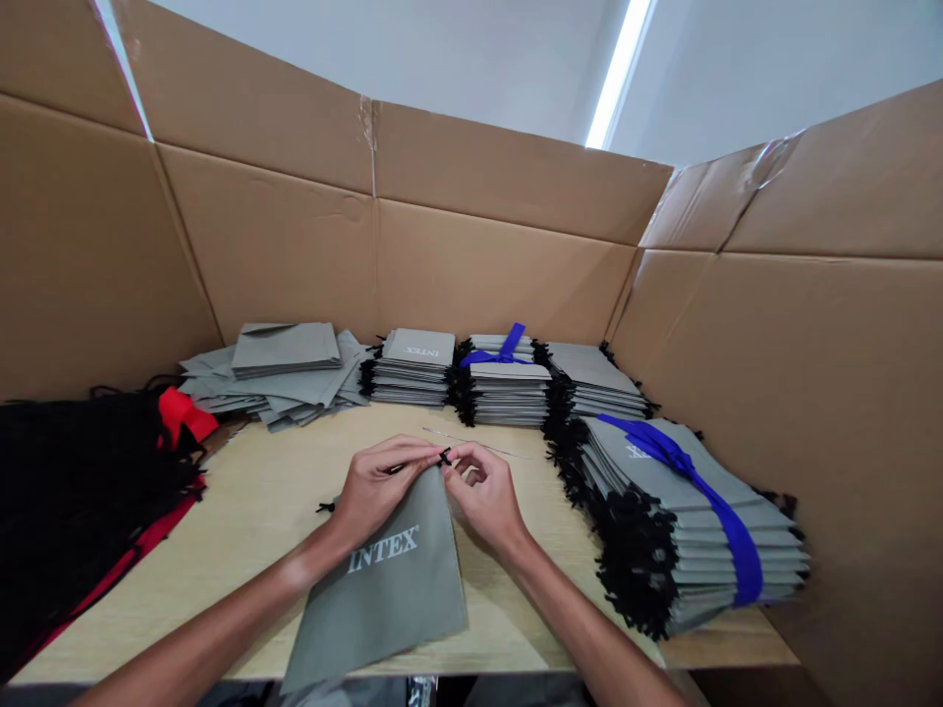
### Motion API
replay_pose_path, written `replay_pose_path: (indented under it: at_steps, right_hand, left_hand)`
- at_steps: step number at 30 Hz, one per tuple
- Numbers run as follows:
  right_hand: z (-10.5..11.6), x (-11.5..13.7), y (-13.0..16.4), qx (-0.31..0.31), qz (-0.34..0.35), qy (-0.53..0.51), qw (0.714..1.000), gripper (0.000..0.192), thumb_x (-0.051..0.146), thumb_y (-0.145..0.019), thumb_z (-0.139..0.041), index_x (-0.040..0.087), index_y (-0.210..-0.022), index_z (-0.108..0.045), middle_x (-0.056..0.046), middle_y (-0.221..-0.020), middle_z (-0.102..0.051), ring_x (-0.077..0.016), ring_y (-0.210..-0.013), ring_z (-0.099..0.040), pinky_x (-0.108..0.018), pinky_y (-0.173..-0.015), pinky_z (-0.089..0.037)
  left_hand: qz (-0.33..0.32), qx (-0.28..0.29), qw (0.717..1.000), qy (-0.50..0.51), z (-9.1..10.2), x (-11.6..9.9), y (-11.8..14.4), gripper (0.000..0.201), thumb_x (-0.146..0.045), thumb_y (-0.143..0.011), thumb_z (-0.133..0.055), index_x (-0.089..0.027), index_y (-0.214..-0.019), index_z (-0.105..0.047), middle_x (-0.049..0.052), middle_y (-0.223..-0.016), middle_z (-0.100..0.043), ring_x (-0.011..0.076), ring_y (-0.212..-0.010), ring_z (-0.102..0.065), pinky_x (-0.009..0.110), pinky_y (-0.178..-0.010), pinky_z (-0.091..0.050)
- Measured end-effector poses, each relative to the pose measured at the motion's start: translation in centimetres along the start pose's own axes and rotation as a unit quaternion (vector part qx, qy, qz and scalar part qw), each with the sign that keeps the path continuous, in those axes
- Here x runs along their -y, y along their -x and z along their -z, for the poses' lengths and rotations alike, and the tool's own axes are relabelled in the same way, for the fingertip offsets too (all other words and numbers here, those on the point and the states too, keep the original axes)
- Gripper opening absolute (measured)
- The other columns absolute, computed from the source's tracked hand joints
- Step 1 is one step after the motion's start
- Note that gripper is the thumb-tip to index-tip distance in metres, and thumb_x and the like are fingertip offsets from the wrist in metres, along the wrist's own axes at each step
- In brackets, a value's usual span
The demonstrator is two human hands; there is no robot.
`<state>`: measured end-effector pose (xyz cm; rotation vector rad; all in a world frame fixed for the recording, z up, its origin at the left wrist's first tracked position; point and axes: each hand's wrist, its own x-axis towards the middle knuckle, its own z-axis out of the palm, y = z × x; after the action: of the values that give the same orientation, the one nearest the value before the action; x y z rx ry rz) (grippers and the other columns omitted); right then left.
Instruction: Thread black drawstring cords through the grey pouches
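A grey drawstring pouch (pixel 398 609) printed INTEX in white hangs at a slant over the table's front edge. At its upper corner, a short black cord (pixel 444 457) is pinched between fingertips from both sides. My left hand (pixel 383 486) is closed on the cord from the left and partly covers the pouch. My right hand (pixel 482 488) is closed on it from the right, thumb against forefinger. Another black cord end (pixel 325 508) sticks out to the left of my left hand. A thin wire-like tool (pixel 475 441) lies on the table just beyond my hands.
Black cords (pixel 81 491) with a red tie (pixel 184 417) lie at left. Loose grey pouches (pixel 287 353) and corded stacks (pixel 416 368) line the back. A blue-tied bundle (pixel 685 501) stands right. Cardboard walls (pixel 501 255) surround the wooden table (pixel 250 511).
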<state>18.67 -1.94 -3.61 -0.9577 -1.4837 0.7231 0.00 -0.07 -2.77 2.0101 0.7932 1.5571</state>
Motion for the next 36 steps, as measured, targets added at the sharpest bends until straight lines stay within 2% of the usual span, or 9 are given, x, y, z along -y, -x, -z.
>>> replay_pose_path:
  at_steps: [4,8,13,17,22,24,27,31,36]
  right_hand:
    - [0.0,0.5,0.3,-0.011,0.058,0.071,0.996,0.012,0.025,-0.084,-0.068,0.022,-0.093,-0.076,-0.001,-0.079,-0.071,-0.0141,-0.061,-0.059,-0.024,-0.053,-0.045]
    - [-0.1,0.8,0.6,-0.014,0.125,0.128,0.984,0.012,0.023,-0.089,-0.066,0.024,-0.095,-0.076,-0.003,-0.091,-0.077,-0.0144,-0.063,-0.061,-0.028,-0.06,-0.051]
    - [0.0,0.7,0.9,-0.022,0.167,0.169,0.971,0.013,0.022,-0.092,-0.066,0.025,-0.094,-0.078,-0.005,-0.097,-0.082,-0.0147,-0.059,-0.06,-0.031,-0.063,-0.054]
    - [0.0,1.0,0.9,-0.035,0.214,0.196,0.956,0.015,0.022,-0.097,-0.065,0.025,-0.093,-0.08,-0.007,-0.098,-0.084,-0.0169,-0.065,-0.071,-0.03,-0.059,-0.057]
    - [0.1,1.1,1.2,-0.065,0.299,0.241,0.921,0.018,0.017,-0.102,-0.068,0.026,-0.104,-0.083,-0.005,-0.103,-0.087,-0.0214,-0.09,-0.084,-0.031,-0.072,-0.068]
    - [0.3,1.0,1.2,-0.078,0.346,0.266,0.896,0.02,0.013,-0.102,-0.069,0.025,-0.109,-0.084,-0.005,-0.107,-0.087,-0.0218,-0.094,-0.086,-0.03,-0.08,-0.069]
    - [0.6,0.8,1.2,-0.086,0.397,0.299,0.863,0.025,0.01,-0.101,-0.071,0.024,-0.117,-0.084,-0.006,-0.114,-0.086,-0.0216,-0.095,-0.086,-0.028,-0.081,-0.069]
    - [1.0,0.6,1.3,-0.067,0.398,0.334,0.852,0.029,0.011,-0.103,-0.069,0.026,-0.125,-0.083,-0.006,-0.119,-0.084,-0.0225,-0.098,-0.086,-0.028,-0.078,-0.07]
    - [1.0,0.8,1.0,-0.051,0.389,0.306,0.867,0.03,0.01,-0.103,-0.068,0.026,-0.124,-0.082,-0.007,-0.116,-0.085,-0.0227,-0.097,-0.086,-0.03,-0.082,-0.071]
  left_hand:
    - [-0.025,0.011,0.998,-0.049,-0.2,-0.3,0.0,0.019,-0.026,-0.104,-0.065,-0.025,-0.103,-0.084,0.006,-0.102,-0.083,0.0231,-0.095,-0.078,0.036,-0.091,-0.064]
    - [-0.014,0.018,0.994,-0.104,-1.1,-0.3,0.2,0.019,-0.023,-0.109,-0.05,-0.023,-0.105,-0.068,0.006,-0.101,-0.073,0.0221,-0.094,-0.07,0.035,-0.089,-0.059]
    - [-0.029,0.069,0.989,-0.128,-1.4,0.1,0.4,0.021,-0.014,-0.109,-0.035,-0.024,-0.103,-0.053,0.005,-0.1,-0.061,0.0216,-0.091,-0.062,0.033,-0.085,-0.054]
    - [-0.036,0.086,0.986,-0.137,-1.1,0.0,0.2,0.02,-0.013,-0.108,-0.034,-0.025,-0.105,-0.049,0.005,-0.101,-0.058,0.0218,-0.091,-0.059,0.033,-0.084,-0.052]
    - [-0.034,0.079,0.986,-0.145,-0.9,-0.4,0.2,0.018,-0.014,-0.109,-0.035,-0.025,-0.106,-0.048,0.005,-0.102,-0.059,0.0222,-0.091,-0.06,0.034,-0.083,-0.051]
    - [-0.039,0.073,0.986,-0.145,-1.0,-0.5,0.2,0.018,-0.013,-0.11,-0.035,-0.025,-0.106,-0.048,0.005,-0.102,-0.058,0.0222,-0.09,-0.059,0.034,-0.082,-0.051]
    - [-0.058,0.066,0.986,-0.14,-1.0,-0.5,0.3,0.018,-0.012,-0.11,-0.035,-0.025,-0.106,-0.046,0.005,-0.101,-0.057,0.0218,-0.09,-0.059,0.033,-0.081,-0.05]
    - [-0.07,0.069,0.985,-0.14,-1.0,-0.3,0.4,0.02,-0.01,-0.11,-0.035,-0.025,-0.106,-0.046,0.004,-0.1,-0.056,0.0216,-0.09,-0.058,0.033,-0.082,-0.05]
    - [-0.086,0.095,0.977,-0.17,-0.5,-0.1,0.4,0.029,0.001,-0.1,-0.037,-0.025,-0.108,-0.047,0.004,-0.102,-0.055,0.0221,-0.092,-0.058,0.034,-0.085,-0.052]
